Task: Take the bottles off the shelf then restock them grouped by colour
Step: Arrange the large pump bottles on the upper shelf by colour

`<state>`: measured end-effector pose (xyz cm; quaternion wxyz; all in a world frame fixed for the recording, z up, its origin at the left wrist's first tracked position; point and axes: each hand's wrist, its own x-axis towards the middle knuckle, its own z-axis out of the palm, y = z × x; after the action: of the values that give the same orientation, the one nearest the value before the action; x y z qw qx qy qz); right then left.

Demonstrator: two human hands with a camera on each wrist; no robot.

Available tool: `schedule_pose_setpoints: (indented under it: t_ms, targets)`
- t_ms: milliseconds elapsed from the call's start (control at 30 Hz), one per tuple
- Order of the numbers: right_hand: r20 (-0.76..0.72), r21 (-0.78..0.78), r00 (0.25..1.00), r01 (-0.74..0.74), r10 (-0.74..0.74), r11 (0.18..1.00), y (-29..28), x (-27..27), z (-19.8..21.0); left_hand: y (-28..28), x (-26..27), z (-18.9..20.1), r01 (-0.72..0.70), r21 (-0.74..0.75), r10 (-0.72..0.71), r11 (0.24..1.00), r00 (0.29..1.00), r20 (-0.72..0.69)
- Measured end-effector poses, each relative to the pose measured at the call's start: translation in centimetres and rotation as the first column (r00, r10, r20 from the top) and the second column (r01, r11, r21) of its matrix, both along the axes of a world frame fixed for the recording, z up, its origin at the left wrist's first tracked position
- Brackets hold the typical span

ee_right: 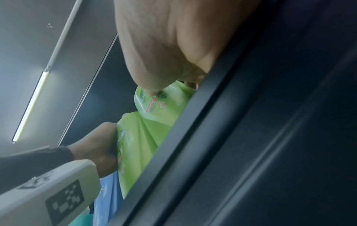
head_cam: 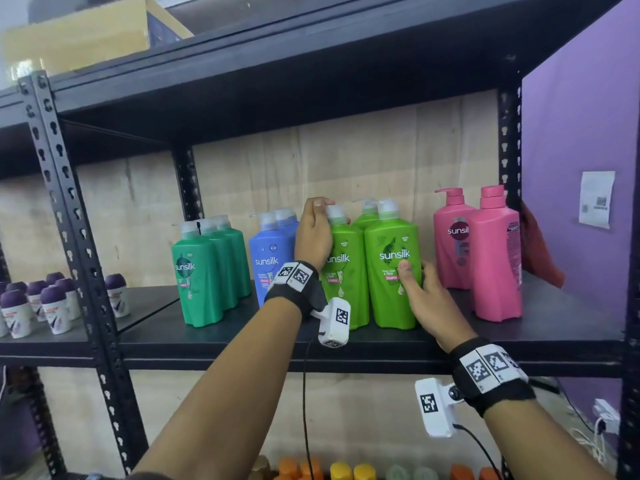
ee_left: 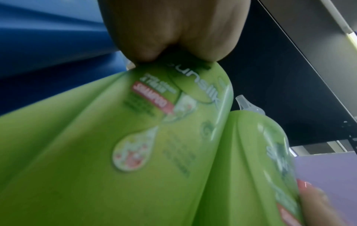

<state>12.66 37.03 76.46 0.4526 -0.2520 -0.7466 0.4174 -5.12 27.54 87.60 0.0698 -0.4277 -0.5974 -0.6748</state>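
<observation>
Lime green pump bottles stand in the middle of the black shelf (head_cam: 346, 344). My left hand (head_cam: 313, 233) grips the front left lime bottle (head_cam: 344, 282) round its shoulder, just under the pump. My right hand (head_cam: 420, 289) holds the front right lime bottle (head_cam: 391, 244) low on its right side, thumb pressed on the label. The two bottles touch side by side. The left wrist view shows both close up, the left bottle (ee_left: 115, 152) and the right bottle (ee_left: 251, 152). In the right wrist view my thumb rests on the right bottle (ee_right: 164, 97). More lime bottles stand behind, mostly hidden.
Three dark green bottles (head_cam: 207, 271) and two blue bottles (head_cam: 270, 265) stand to the left, two pink bottles (head_cam: 485, 254) to the right by a purple wall (head_cam: 581, 150). Small purple-capped containers (head_cam: 52, 306) fill the neighbouring bay. Orange and yellow caps (head_cam: 346, 471) show on the shelf below.
</observation>
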Motion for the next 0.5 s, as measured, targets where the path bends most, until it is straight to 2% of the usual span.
schedule_pose_setpoints:
  t_ms: [167, 500]
  targets:
    - [0.004, -0.004, 1.000, 0.008, -0.008, 1.000, 0.19, -0.12, -0.07, 0.45, -0.21, -0.59, -0.160, 0.018, 0.161, 0.987, 0.984, -0.072]
    - [0.013, -0.006, 1.000, 0.016, -0.015, 1.000, -0.07, -0.14, 0.10, 0.81, -0.19, -0.26, -0.216, -0.004, 0.215, 0.976, 0.974, -0.068]
